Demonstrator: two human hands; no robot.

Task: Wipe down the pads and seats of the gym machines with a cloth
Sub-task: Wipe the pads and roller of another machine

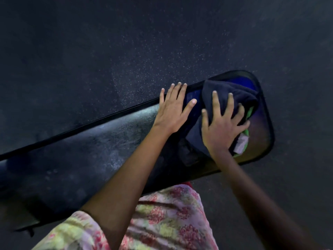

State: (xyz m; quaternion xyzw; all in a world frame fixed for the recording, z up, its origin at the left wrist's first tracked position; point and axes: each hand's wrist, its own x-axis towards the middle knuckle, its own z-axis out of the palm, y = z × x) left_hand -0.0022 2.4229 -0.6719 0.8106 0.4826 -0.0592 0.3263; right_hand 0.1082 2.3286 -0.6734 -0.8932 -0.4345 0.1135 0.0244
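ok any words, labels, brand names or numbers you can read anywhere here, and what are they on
None can be read.
Pale tag on the dark cloth, by the right hand: any print is too blurred to read.
Bench pad, under the left hand: no writing shows.
Speckled floor: no signs or marks.
Floral garment: pattern only, no text.

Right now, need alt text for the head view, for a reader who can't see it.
A person's right hand presses a dark cloth flat onto the rounded end of a long black bench pad. The left hand rests open on the pad beside it. Speckled dark floor lies beyond; a floral garment shows below.
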